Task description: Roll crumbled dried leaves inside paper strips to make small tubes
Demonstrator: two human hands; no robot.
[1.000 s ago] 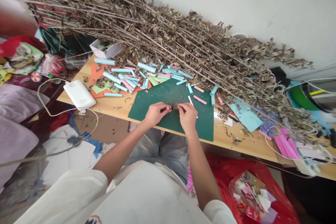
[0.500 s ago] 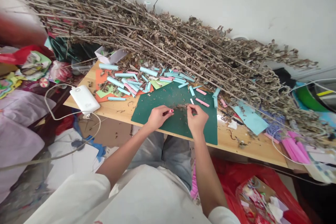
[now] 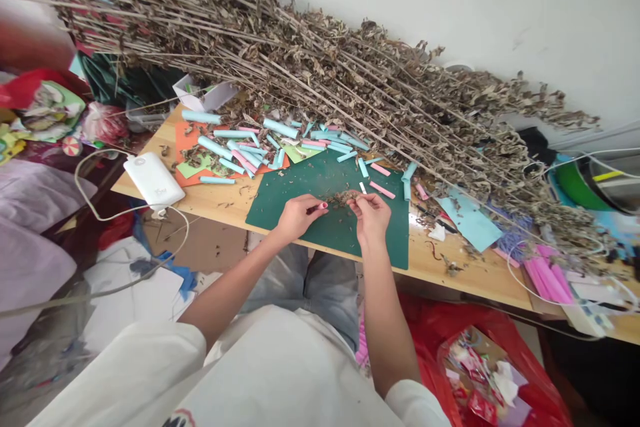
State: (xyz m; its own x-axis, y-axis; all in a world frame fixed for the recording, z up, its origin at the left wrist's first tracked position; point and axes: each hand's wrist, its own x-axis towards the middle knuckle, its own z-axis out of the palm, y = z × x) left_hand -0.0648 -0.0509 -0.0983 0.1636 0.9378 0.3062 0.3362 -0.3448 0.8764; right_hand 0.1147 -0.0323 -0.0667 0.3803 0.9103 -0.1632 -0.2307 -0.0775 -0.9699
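A thick bundle of dried stalks (image 3: 300, 60) slants across the far side of the counter (image 3: 215, 207), hiding part of what lies under it. On the one green mat (image 3: 280, 193), a single heap of crumbled leaf (image 3: 343, 199) lies between the two hands. The left hand (image 3: 303, 217) has thumb and forefinger pressed together at the heap's left end, a small red spot at their tips. The right hand (image 3: 371, 213) bends its fingers in at the right end; whether they pinch any crumbs I cannot tell.

Beyond the heap lie well over ten blue paper tubes (image 3: 280, 128), overlapping, with several pink ones among them. Three pink tubes (image 3: 381, 189) lie farther right, beside one white slip (image 3: 363, 187). Left of the mat are two light green papers (image 3: 300, 153), orange paper (image 3: 187, 141) and one white device (image 3: 154, 180) with a cable; to the right, one light blue sheet (image 3: 470, 220).
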